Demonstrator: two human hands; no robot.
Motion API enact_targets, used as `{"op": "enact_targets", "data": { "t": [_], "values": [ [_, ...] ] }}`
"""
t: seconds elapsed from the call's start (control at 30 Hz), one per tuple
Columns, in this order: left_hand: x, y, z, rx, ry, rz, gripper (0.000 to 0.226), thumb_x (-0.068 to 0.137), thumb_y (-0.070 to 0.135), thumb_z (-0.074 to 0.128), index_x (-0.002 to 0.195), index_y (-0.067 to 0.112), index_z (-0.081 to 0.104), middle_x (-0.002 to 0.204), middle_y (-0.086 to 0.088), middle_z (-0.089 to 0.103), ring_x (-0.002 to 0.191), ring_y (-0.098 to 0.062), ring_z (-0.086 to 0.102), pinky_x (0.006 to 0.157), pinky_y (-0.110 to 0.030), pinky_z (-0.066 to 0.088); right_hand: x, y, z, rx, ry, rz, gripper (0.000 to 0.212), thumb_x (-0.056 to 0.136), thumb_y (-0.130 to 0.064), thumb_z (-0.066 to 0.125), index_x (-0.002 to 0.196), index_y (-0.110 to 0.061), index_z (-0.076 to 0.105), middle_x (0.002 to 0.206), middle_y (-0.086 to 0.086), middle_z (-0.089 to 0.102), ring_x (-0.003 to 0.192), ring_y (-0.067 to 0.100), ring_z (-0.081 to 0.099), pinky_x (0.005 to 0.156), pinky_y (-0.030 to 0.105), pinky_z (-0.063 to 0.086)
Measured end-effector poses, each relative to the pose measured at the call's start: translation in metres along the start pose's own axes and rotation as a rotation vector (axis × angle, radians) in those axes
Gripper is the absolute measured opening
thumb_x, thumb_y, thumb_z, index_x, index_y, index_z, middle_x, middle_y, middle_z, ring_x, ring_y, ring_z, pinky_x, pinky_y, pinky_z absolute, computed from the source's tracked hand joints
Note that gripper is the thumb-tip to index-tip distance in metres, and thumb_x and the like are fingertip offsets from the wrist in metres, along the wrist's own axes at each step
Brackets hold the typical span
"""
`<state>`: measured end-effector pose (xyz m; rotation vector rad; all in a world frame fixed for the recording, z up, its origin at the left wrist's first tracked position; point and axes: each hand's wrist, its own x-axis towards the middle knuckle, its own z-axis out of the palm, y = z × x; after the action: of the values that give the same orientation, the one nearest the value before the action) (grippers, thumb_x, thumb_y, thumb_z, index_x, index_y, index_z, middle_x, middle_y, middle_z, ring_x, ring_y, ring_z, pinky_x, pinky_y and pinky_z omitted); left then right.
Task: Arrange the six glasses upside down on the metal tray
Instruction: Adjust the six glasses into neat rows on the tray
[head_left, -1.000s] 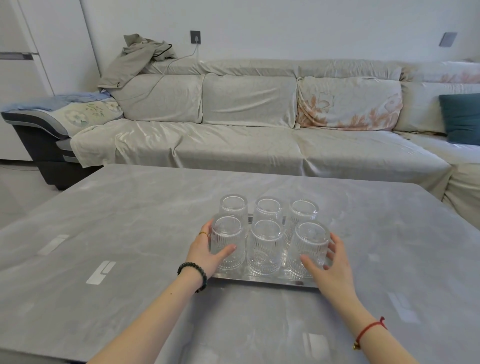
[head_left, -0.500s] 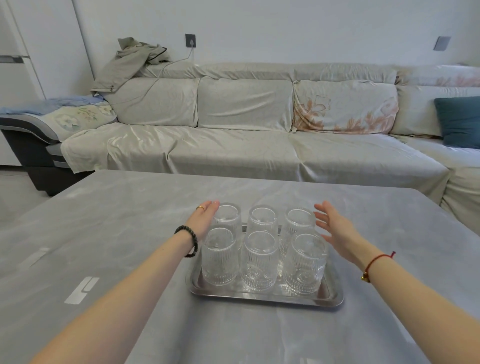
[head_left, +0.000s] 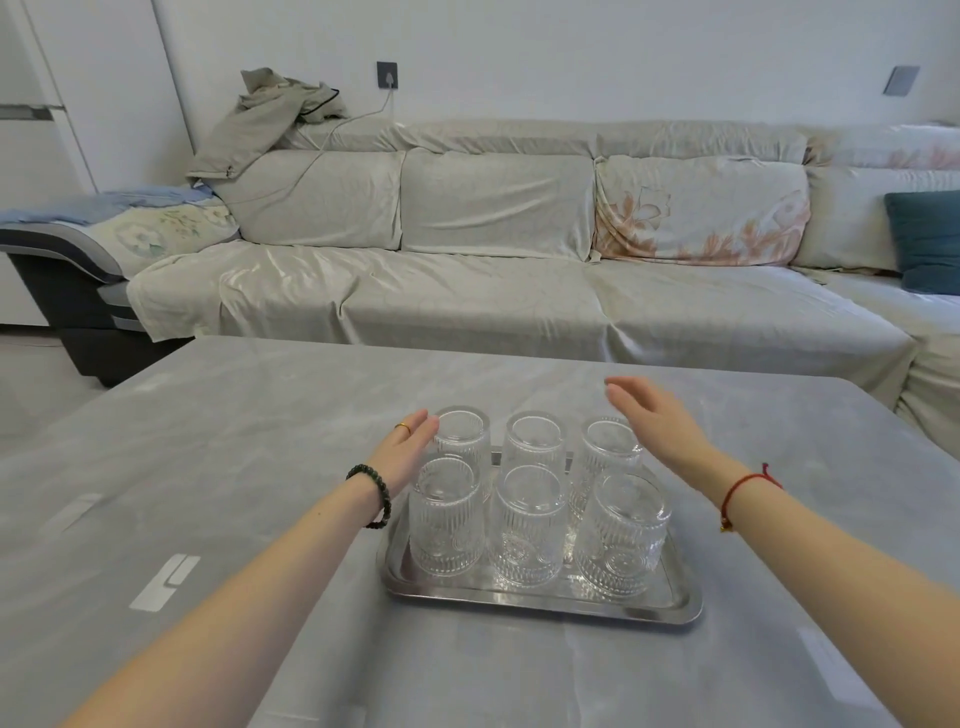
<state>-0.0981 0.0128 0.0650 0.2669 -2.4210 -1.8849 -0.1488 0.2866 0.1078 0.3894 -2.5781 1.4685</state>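
Note:
Several ribbed clear glasses stand upside down in two rows on the metal tray (head_left: 540, 603), with the front middle glass (head_left: 527, 525) nearest me and the back left glass (head_left: 462, 441) by my left hand. My left hand (head_left: 408, 449) lies flat against the back left glass, fingers straight, holding nothing. My right hand (head_left: 657, 421) hovers open just behind and right of the back right glass (head_left: 608, 449), not touching it as far as I can tell.
The tray sits near the middle of a grey marble-look table (head_left: 234, 467). A long covered sofa (head_left: 493, 270) runs behind the table, with a jacket (head_left: 270, 114) on its back and a teal cushion (head_left: 924, 239) at right.
Both hands have left the front glasses and moved back along the tray's sides to the rear row. The tray and glasses now sit closer to me in view.

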Motion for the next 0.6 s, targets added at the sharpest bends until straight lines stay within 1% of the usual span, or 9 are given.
{"op": "enact_targets", "data": {
  "t": [0.03,0.1,0.17,0.23,0.37,0.47,0.5,0.57,0.6],
  "values": [
    [-0.003,-0.004,-0.002,0.001,0.003,-0.002,0.054,0.093,0.042,0.038,0.140,0.017,0.030,0.149,0.000,0.031,0.135,-0.017,0.031,0.111,-0.033,0.023,0.004,-0.009,0.003,-0.072,-0.066,-0.066,0.037,0.090,-0.031,0.049,0.123,-0.015,0.051,0.127,0.005,0.056,0.113,0.015,0.049,0.096,0.029,0.035],
    [-0.011,-0.013,-0.007,0.015,-0.004,-0.013,0.055,0.092,0.045,0.035,0.140,0.017,0.031,0.150,0.000,0.030,0.136,-0.016,0.030,0.116,-0.039,0.021,0.013,-0.023,0.014,-0.236,-0.250,-0.117,0.043,0.088,-0.035,0.053,0.127,-0.017,0.048,0.131,0.003,0.053,0.119,0.015,0.047,0.099,0.027,0.032],
    [-0.018,-0.021,-0.010,0.015,-0.017,-0.025,0.056,0.093,0.046,0.031,0.140,0.016,0.031,0.150,0.001,0.030,0.137,-0.015,0.028,0.116,-0.041,0.020,0.018,-0.030,0.025,-0.384,-0.400,-0.095,0.051,0.087,-0.040,0.052,0.130,-0.016,0.043,0.135,0.004,0.050,0.123,0.017,0.045,0.102,0.029,0.031],
    [-0.025,-0.027,-0.013,0.001,-0.021,-0.023,0.055,0.094,0.045,0.030,0.140,0.015,0.031,0.150,0.000,0.030,0.137,-0.015,0.028,0.117,-0.040,0.019,0.019,-0.032,0.034,-0.442,-0.474,-0.070,0.054,0.087,-0.040,0.052,0.133,-0.013,0.041,0.139,0.006,0.047,0.126,0.021,0.043,0.106,0.033,0.030],
    [-0.038,-0.032,-0.019,0.010,-0.037,0.006,0.051,0.095,0.039,0.029,0.139,0.014,0.032,0.149,0.000,0.031,0.136,-0.013,0.029,0.117,-0.039,0.019,0.016,-0.030,0.040,-0.488,-0.467,-0.076,0.056,0.085,-0.039,0.055,0.133,-0.013,0.040,0.141,0.007,0.044,0.128,0.022,0.040,0.106,0.035,0.030],
    [-0.044,-0.033,-0.020,0.017,-0.037,0.024,0.048,0.096,0.034,0.030,0.139,0.013,0.032,0.149,-0.001,0.032,0.136,-0.013,0.030,0.117,-0.037,0.019,0.012,-0.029,0.037,-0.431,-0.454,-0.048,0.060,0.086,-0.042,0.053,0.137,-0.018,0.033,0.144,0.006,0.040,0.131,0.022,0.038,0.107,0.034,0.028],
    [-0.047,-0.033,-0.019,0.025,-0.042,0.032,0.047,0.096,0.033,0.030,0.139,0.013,0.032,0.148,0.000,0.032,0.134,-0.011,0.031,0.115,-0.033,0.021,0.008,-0.028,0.033,-0.382,-0.420,-0.038,0.061,0.086,-0.044,0.053,0.138,-0.021,0.032,0.146,0.004,0.038,0.131,0.021,0.036,0.107,0.033,0.027],
    [-0.052,-0.036,-0.019,0.033,-0.064,0.061,0.045,0.096,0.032,0.034,0.138,0.015,0.033,0.144,0.004,0.035,0.125,-0.004,0.035,0.105,-0.013,0.026,-0.002,-0.024,0.023,-0.274,-0.293,-0.041,0.064,0.083,-0.048,0.055,0.138,-0.026,0.031,0.147,0.000,0.034,0.133,0.019,0.034,0.106,0.031,0.025],
    [-0.055,-0.038,-0.019,0.034,-0.081,0.075,0.047,0.094,0.034,0.038,0.138,0.016,0.033,0.142,0.005,0.036,0.122,-0.001,0.035,0.101,-0.008,0.027,-0.011,-0.020,0.017,-0.228,-0.221,-0.049,0.067,0.080,-0.049,0.058,0.137,-0.027,0.031,0.147,-0.002,0.034,0.132,0.016,0.033,0.105,0.029,0.024]
  ]
}}
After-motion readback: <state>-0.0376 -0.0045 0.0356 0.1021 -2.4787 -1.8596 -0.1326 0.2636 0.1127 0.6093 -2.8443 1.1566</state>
